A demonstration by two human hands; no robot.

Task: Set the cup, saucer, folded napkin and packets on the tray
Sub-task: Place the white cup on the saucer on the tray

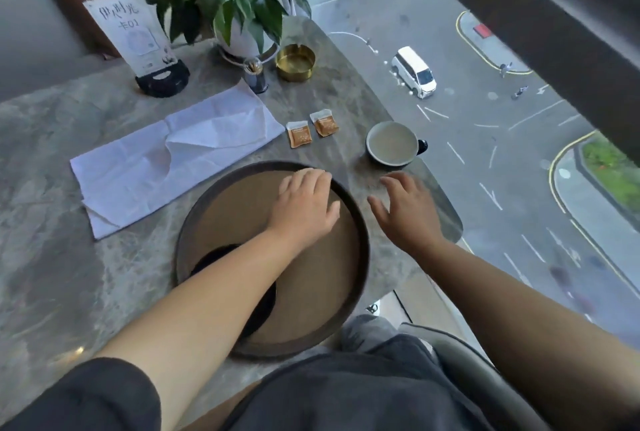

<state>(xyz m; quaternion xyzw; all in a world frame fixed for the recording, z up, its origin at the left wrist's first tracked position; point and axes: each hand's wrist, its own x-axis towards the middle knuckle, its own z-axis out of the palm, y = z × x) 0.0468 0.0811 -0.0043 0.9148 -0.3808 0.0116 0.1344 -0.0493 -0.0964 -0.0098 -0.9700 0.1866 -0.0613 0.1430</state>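
A round dark tray (194,222) with a tan inside lies near the table's front edge. A dark saucer (211,259) sits in its near part, mostly hidden under my left forearm. My left hand (304,203) rests palm down at the tray's far rim, holding nothing. My right hand (407,209) hovers just right of the tray, fingers spread and empty, short of the dark cup (393,143) with its pale inside. Two orange packets (299,133) (324,123) lie side by side beyond the tray. A white napkin (173,153) lies spread out and creased at the left.
At the back of the marble table (52,257) stand a potted plant (239,8), a gold ashtray (295,62), a toothpick holder (255,75) and a sign in a black stand (138,42). The table's right edge runs along a window over a street.
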